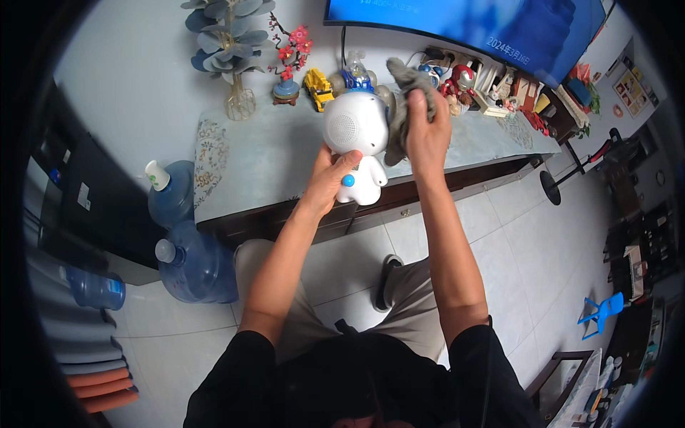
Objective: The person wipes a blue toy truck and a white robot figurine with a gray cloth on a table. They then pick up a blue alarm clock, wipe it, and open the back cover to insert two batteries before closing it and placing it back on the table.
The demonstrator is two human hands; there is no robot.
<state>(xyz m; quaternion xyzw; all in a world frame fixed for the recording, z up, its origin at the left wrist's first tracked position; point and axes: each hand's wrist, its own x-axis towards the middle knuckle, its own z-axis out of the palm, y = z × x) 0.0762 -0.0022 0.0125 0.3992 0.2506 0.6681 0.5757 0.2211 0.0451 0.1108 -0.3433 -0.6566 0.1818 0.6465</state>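
A white plastic robot-shaped toy (357, 128) with a round speaker grille and a blue button is held up in front of the cabinet's near edge. My left hand (327, 179) grips it around the neck and side, thumb across its body. Just right of the toy's head, my right hand (429, 128) clutches a grey-green cloth (398, 140), which hangs down beside the toy. Whether the cloth touches the toy's head is hard to tell. The toy's far side is hidden.
The cabinet top (257, 160) carries a yellow toy excavator (319, 90), a red blossom ornament (287, 91), a wire vase (240, 101) and a red figurine (461, 80) along the wall, below a television (455, 27). Large water bottles (198, 265) stand at left.
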